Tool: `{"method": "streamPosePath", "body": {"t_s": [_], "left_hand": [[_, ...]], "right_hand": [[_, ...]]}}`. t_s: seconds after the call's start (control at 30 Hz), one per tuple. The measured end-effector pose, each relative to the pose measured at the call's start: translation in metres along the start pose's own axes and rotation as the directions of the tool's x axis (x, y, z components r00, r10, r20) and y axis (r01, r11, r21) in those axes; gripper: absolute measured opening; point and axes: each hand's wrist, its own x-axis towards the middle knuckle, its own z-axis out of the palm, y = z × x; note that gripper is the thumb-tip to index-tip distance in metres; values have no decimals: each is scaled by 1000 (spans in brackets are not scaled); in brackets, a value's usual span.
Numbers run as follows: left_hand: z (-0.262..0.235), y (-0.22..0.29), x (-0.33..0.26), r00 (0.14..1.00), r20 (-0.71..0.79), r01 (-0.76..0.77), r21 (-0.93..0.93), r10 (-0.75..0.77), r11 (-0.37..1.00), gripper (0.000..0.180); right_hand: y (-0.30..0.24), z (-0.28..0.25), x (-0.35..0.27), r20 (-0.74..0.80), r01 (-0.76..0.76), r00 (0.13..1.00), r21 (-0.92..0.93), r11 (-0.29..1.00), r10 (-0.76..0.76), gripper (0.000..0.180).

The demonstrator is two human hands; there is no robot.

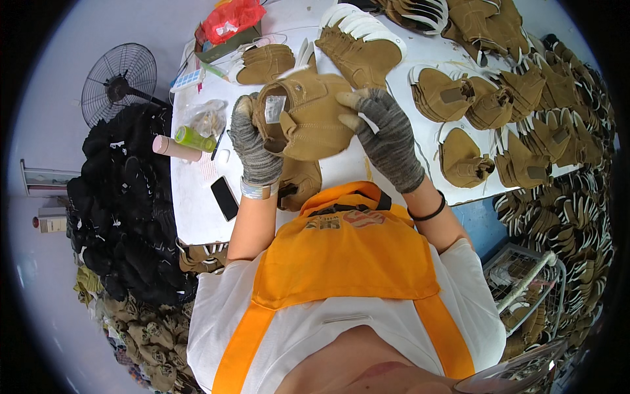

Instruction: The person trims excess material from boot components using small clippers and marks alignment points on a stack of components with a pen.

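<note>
A tan shoe upper (318, 118), with a white label inside its opening, is held up above the white table (197, 226). Grey knit gloves with bare or pale fingertips cover both hands. My left hand (254, 144) grips the upper by its opening edge, thumb side on the label end. At the opposite end, the fingers of my right hand (387, 136) close on the tan material. Below the held piece, another tan upper (302, 180) lies near the table's front edge, partly hidden by it and by my orange apron (348, 253).
Stacked tan uppers (364, 56) stand behind, with more rows (462, 161) on the right. At left lie a phone (225, 198), a pink bottle (177, 148), a green bottle (195, 139) and a box with a red bag (230, 33). A fan (118, 85) and black piles (125, 210) flank the table.
</note>
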Motion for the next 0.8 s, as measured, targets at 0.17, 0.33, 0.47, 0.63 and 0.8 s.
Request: {"method": "streamPosePath", "body": {"t_s": [0.17, 0.33, 0.47, 0.63, 0.8], "left_hand": [[12, 2, -5, 980, -141, 89, -315, -139, 945, 29], [9, -8, -9, 925, -270, 192, -274, -267, 942, 23], [16, 3, -6, 1000, -8, 6, 581, -1, 814, 21], [33, 16, -17, 994, 104, -23, 566, -43, 824, 33], [36, 12, -15, 949, 198, 61, 649, -246, 759, 36]], "right_hand": [[2, -6, 9, 103, -426, 904, 156, 891, 414, 43], [-2, -11, -6, 592, -813, 571, 507, 288, 569, 61], [-4, -9, -6, 407, -647, 679, 725, 236, 611, 53], [6, -13, -14, 279, -621, 733, 647, 442, 621, 53], [3, -9, -18, 284, -581, 796, 603, 546, 534, 54]]}}
